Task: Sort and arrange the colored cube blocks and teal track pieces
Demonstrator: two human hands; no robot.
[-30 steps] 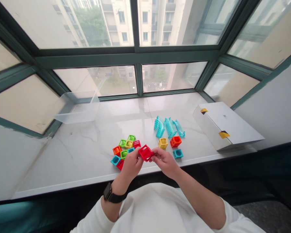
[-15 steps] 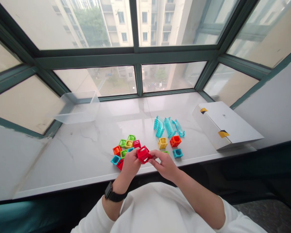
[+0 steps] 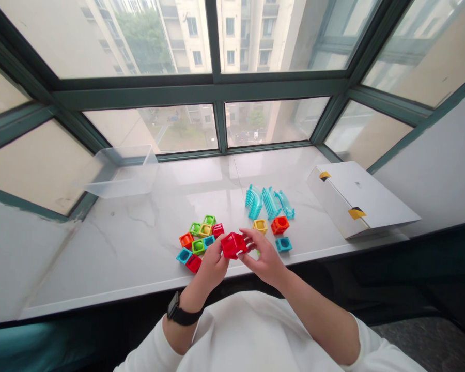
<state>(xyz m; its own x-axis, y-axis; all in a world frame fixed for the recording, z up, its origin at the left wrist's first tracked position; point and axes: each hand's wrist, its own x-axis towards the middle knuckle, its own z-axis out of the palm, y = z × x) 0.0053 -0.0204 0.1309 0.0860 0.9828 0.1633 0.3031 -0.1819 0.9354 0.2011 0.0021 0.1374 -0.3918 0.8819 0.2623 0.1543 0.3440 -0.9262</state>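
A red hollow cube [image 3: 233,245] is held between both hands just above the front of the white marble sill [image 3: 139,243]. My left hand [image 3: 211,266], with a black watch on its wrist, pinches the cube's left side. My right hand [image 3: 264,257] grips its right side with curled fingers. Left of the hands lies a cluster of small green, yellow, orange, red and blue cubes [image 3: 199,240]. Beyond my right hand sit a yellow cube [image 3: 260,226], an orange cube [image 3: 280,225] and a blue cube [image 3: 283,244].
Teal curved track pieces [image 3: 268,201] lie behind the loose cubes. A white cardboard box [image 3: 356,199] rests at the sill's right end. A clear plastic tub [image 3: 124,170] stands at the back left by the window.
The red cube has turned between my hands and shifted slightly. My right hand's fingers have moved up along its right side. The cubes on the sill stay put.
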